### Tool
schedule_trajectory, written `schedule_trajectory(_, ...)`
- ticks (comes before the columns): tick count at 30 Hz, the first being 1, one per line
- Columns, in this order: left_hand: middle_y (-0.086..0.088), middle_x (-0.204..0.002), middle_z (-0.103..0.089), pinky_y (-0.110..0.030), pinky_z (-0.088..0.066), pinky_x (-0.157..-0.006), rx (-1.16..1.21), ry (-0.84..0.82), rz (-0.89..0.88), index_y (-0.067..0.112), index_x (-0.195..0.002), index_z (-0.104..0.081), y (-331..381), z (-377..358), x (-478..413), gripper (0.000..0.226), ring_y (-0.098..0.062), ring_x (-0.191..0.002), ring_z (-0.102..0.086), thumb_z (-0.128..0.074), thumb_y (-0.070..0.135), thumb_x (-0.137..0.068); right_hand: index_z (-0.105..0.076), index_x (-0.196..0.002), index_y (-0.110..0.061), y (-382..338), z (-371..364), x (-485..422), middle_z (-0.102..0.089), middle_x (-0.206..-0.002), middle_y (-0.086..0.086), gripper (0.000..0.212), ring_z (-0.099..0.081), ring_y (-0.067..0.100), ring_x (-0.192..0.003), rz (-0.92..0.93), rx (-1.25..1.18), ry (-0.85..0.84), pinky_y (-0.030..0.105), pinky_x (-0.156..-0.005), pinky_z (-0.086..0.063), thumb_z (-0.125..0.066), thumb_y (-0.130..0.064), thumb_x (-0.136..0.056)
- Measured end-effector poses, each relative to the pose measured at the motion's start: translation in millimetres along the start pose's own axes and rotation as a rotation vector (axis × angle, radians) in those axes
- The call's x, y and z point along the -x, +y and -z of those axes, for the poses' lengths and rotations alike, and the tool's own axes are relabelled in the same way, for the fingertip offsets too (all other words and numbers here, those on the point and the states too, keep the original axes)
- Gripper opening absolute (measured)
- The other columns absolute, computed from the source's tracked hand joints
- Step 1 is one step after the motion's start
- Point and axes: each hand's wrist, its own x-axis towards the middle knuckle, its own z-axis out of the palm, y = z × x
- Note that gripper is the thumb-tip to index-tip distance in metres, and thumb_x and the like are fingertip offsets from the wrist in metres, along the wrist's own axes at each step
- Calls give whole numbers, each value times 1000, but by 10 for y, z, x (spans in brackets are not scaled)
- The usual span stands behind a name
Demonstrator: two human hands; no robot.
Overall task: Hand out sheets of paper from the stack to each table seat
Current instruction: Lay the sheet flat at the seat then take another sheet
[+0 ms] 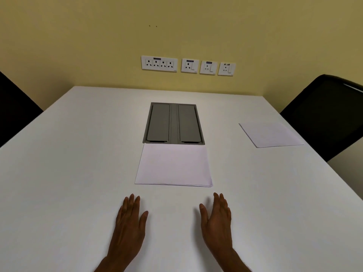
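Near the paper stack (173, 165) on the table (59, 173), my left hand (129, 222) and right hand (216, 220) hold nothing, fingers (131, 201) straight.

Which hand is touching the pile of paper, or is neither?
Apart, both. The head view shows a strip of bare table between the near edge of the stack and both the left hand and the right hand.
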Motion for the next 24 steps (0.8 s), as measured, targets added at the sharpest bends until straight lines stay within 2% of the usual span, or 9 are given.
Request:
schedule_trajectory(2, -10, -162, -24, -38, -10, -124, -34, 14, -5, 5, -151, -32, -76, -138, -81, 79, -20, -152, -13, -10, 59, -97, -18, -156, -10, 83, -124, -123, -18, -165, 10, 67, -7, 23, -154, -30, 10, 16, 38, -124, -2, -40, -44, -102)
schedule_trajectory(4, -12, -160, -30, -39, -13, -123, -79, 43, -34, 5, -150, -36, -125, -234, -173, 81, -23, -151, -19, -14, 60, -95, -20, -155, -8, 154, -228, -236, -23, -164, 10, 69, -9, 25, -154, -7, 69, 47, 39, -124, -2, -40, -45, -101)
schedule_trajectory(10, -9, -164, -24, -40, -14, -124, -134, 55, -3, 9, -155, -23, -134, -326, -465, 77, -20, -153, -13, -19, 56, -95, -30, -153, -7, 176, -366, -496, -33, -160, 10, 69, -17, 24, -152, -11, 82, 162, 41, -125, -9, -41, -50, -100)
schedule_trajectory(16, -11, -162, -28, -41, -16, -124, -198, 47, -3, 11, -154, -29, -91, -333, -599, 78, -23, -153, -18, -16, 59, -94, -41, -148, -7, 179, -390, -602, -37, -158, 12, 59, -23, 27, -151, -10, 106, 194, 42, -124, -13, -46, -43, -100)
schedule_trajectory(24, -11, -161, -29, -42, -14, -125, -231, 27, 6, 11, -152, -34, -58, -321, -628, 77, -24, -152, -19, -16, 58, -94, -47, -144, -8, 148, -387, -670, -38, -157, 13, 54, -25, 29, -150, -24, 103, 206, 43, -123, -14, -48, -41, -100)
